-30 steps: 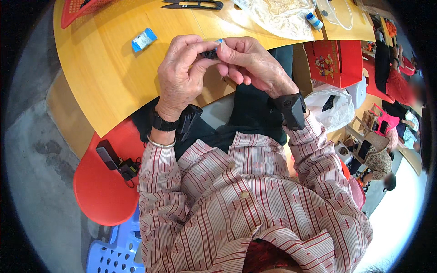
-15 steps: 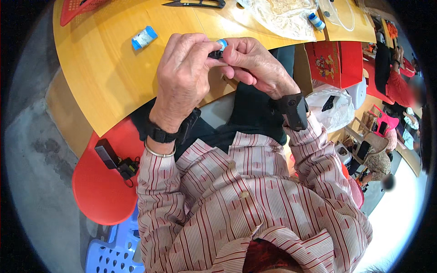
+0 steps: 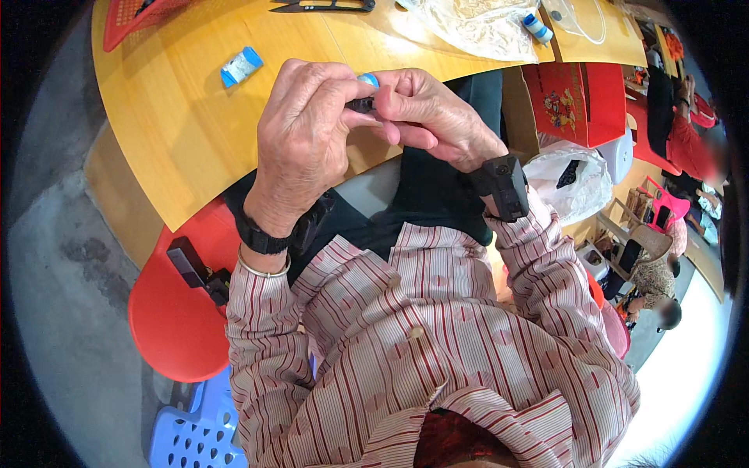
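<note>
Close together at the table's near edge, my left hand [image 3: 303, 140] and my right hand [image 3: 443, 113] pinch a small black piece [image 3: 360, 104] between their fingertips. Most of that piece is hidden, so its kind does not show. A bit of bright blue [image 3: 369, 79] peeks out between the hands, partly covered by fingers. On the table, left of my hands, lies a small blue-and-white roll [image 3: 241, 68]. Beyond them are black thread snips [image 3: 323, 6]. Farther right, another blue-and-white roll [image 3: 537, 29] rests beside a clear plastic bag [image 3: 476, 27] with pale contents.
A red plastic basket [image 3: 129, 22] stands at the table's far left. Beside my left arm, a red stool [image 3: 168, 327] bears a black box-shaped device. To the right are a red carton [image 3: 566, 101] and a white plastic bag [image 3: 573, 183]. Other people sit farther right.
Both hands have shifted slightly left with the small black piece still pinched between them. Its dark part shows a little more now. The view has moved slightly.
</note>
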The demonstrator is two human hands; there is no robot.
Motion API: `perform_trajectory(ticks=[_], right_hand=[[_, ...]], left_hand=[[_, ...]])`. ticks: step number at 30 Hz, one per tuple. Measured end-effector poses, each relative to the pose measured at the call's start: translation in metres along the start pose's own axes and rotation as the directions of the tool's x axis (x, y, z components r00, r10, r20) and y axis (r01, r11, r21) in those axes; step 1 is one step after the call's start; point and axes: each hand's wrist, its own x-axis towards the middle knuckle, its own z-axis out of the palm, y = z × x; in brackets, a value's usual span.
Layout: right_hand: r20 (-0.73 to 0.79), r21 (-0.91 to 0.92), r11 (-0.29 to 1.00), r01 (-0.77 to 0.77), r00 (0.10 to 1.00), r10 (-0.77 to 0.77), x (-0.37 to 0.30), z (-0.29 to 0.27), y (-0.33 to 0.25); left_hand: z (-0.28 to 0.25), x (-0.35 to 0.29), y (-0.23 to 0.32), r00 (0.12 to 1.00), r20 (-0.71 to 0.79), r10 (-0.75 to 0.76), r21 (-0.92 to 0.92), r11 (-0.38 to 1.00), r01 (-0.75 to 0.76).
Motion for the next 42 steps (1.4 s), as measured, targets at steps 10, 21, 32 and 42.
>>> perform_trajectory(ticks=[10,21,32,42], right_hand=[[-0.089,0.066,0.997,0.025,0.996,-0.019,-0.003,0.004,0.005],[-0.125,0.024,0.998,0.057,0.991,-0.054,-0.009,0.008,0.003],[-0.054,0.141,0.983,0.120,0.992,-0.113,-0.012,0.005,0.004],[0.025,0.112,0.970,0.218,0.975,-0.222,-0.012,0.000,0.015]], left_hand=[[-0.005,0.011,0.013,0.994,0.102,0.036,0.101,0.994,-0.046],[-0.002,0.014,0.020,0.993,0.121,0.007,0.155,0.988,-0.025],[-0.002,0.010,0.015,0.997,0.069,0.023,0.029,0.999,-0.025],[-0.001,0.011,0.008,0.990,0.118,0.073,0.033,0.996,-0.077]])
